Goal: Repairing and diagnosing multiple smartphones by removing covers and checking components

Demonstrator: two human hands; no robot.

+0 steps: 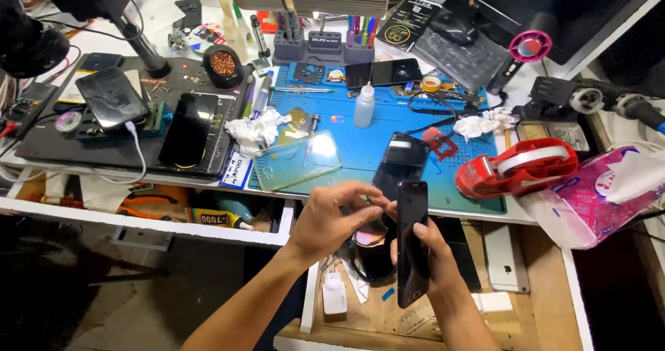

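Cluttered desk [415, 216] ahead, blue mat [374, 126] near its front edge. My right hand [433, 257] grips a black phone [411, 250] upright; my left hand [332, 219] pinches its top corner.

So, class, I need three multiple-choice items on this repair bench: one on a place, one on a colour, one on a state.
1. Where does the clear plastic phone case lie?
A in the drawer
B on the blue work mat
C on the keyboard

2. What colour is the big tape dispenser?
A red
B green
C yellow

3. How is the slim black phone held?
A flat on the mat
B gripped edge-on in the right hand
C inside the case

Key: B, it rests on the mat's near left corner; A, its body is red; B, fingers wrap it while the left hand touches its top.
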